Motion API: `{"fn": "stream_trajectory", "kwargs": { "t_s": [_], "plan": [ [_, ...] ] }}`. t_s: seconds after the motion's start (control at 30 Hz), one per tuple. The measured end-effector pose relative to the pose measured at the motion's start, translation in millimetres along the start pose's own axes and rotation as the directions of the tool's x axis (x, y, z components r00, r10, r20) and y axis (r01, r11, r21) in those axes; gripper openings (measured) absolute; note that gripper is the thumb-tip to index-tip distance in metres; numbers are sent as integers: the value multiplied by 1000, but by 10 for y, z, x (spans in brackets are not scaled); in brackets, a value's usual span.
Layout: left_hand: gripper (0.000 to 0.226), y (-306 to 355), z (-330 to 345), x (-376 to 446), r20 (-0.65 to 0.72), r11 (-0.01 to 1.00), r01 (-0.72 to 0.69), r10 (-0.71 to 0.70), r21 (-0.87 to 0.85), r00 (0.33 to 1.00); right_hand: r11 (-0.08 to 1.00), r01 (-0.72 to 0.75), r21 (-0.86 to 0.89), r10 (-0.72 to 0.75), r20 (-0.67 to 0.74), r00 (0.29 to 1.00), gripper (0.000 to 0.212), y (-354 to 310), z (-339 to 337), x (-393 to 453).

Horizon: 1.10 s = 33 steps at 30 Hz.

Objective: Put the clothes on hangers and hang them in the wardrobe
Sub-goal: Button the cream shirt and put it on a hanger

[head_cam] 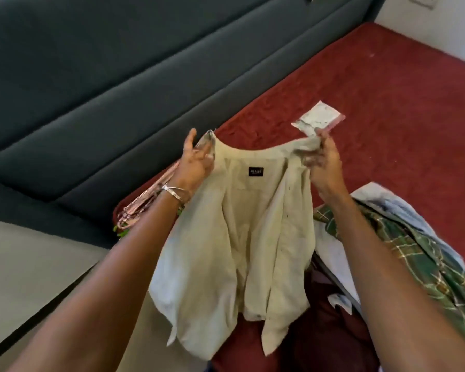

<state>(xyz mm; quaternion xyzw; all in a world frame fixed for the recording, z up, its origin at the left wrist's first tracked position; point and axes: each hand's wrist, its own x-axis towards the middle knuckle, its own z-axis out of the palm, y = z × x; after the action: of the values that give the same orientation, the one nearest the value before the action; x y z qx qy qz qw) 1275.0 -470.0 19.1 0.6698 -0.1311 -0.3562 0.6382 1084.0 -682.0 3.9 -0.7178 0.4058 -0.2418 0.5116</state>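
Observation:
A beige shirt [242, 237] with a black neck label hangs open in front of me over the red mattress [387, 103]. My left hand [196, 162] grips its left collar end. My right hand [322, 162] pinches the right collar end. The shirt's body and tails droop down between my forearms. Pink hangers [142, 202] lie at the mattress's left corner, partly hidden behind my left wrist. No wardrobe is in view.
A pile of clothes lies at the right, with a green plaid garment [414, 259] and a white one [387, 205]. A dark maroon cloth [328, 331] sits below the shirt. A small plastic packet [317, 118] lies on the mattress. A dark grey padded headboard [118, 89] fills the upper left.

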Motion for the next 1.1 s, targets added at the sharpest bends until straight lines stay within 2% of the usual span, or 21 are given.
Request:
{"fn": "stream_trajectory", "kwargs": {
  "t_s": [0.03,0.1,0.17,0.23,0.3,0.37,0.4,0.47,0.53,0.6,0.67,0.73,0.8,0.87,0.9,0.97,1.0,1.03,1.1],
  "plan": [
    [86,-217,-17,109,41,997,-6,3,76,999,1000,-25,0,24,76,997,70,184,76,-4],
    [90,-755,-136,197,43,959,77,-92,272,995,996,-56,-75,68,170,983,78,605,263,-158],
    [79,-1382,-316,96,-32,863,213,-223,459,974,970,-134,-205,166,147,975,63,1069,424,-540],
    [68,-1897,-494,-166,-192,754,345,-287,559,938,911,-172,-375,195,24,981,35,1436,579,-1065],
    [61,-2176,-670,-501,-399,645,491,-298,585,867,852,-194,-486,222,0,975,18,1661,705,-1621],
    [61,-2416,-871,-798,-545,485,643,-346,593,764,805,-206,-556,298,79,951,24,1792,800,-2084],
    [63,-2522,-965,-923,-559,438,672,-374,597,740,768,-221,-601,350,104,931,31,1872,851,-2278],
    [66,-2706,-1084,-1101,-526,404,658,-397,636,752,617,-225,-754,459,113,881,47,1946,927,-2539],
    [71,-2832,-1119,-1185,-538,348,654,-377,672,754,444,-277,-852,552,16,834,61,1967,992,-2616],
    [88,-2810,-1084,-1186,-634,262,734,-376,627,676,331,-360,-872,653,-64,755,67,1969,1021,-2591],
    [99,-2813,-1096,-1142,-696,252,801,-397,543,598,296,-344,-891,658,-70,749,59,1978,1032,-2583],
    [95,-2849,-1176,-1130,-672,325,799,-432,505,601,315,-317,-895,637,-49,769,44,2000,1015,-2586],
    [81,-2909,-1295,-1159,-634,390,767,-433,509,641,375,-346,-860,602,-58,796,32,2039,952,-2587],
    [67,-2890,-1342,-1197,-624,502,734,-407,457,667,472,-371,-800,554,-58,831,32,2062,872,-2600],
    [62,-2895,-1370,-1212,-650,564,723,-382,400,657,529,-366,-765,525,-44,850,34,2051,836,-2620],
    [59,-2886,-1433,-1202,-745,644,720,-341,259,574,654,-334,-678,435,-24,900,34,2028,769,-2683],
    [59,-2892,-1499,-1188,-768,659,718,-334,225,547,712,-320,-625,394,-21,919,32,2027,737,-2708],
    [57,-2916,-1579,-1168,-762,654,721,-338,231,552,750,-304,-587,365,-16,931,31,2045,709,-2737],
    [41,-2947,-1730,-1104,-695,546,748,-368,377,618,784,-270,-559,322,-5,947,26,2120,661,-2760]
  ]
}}
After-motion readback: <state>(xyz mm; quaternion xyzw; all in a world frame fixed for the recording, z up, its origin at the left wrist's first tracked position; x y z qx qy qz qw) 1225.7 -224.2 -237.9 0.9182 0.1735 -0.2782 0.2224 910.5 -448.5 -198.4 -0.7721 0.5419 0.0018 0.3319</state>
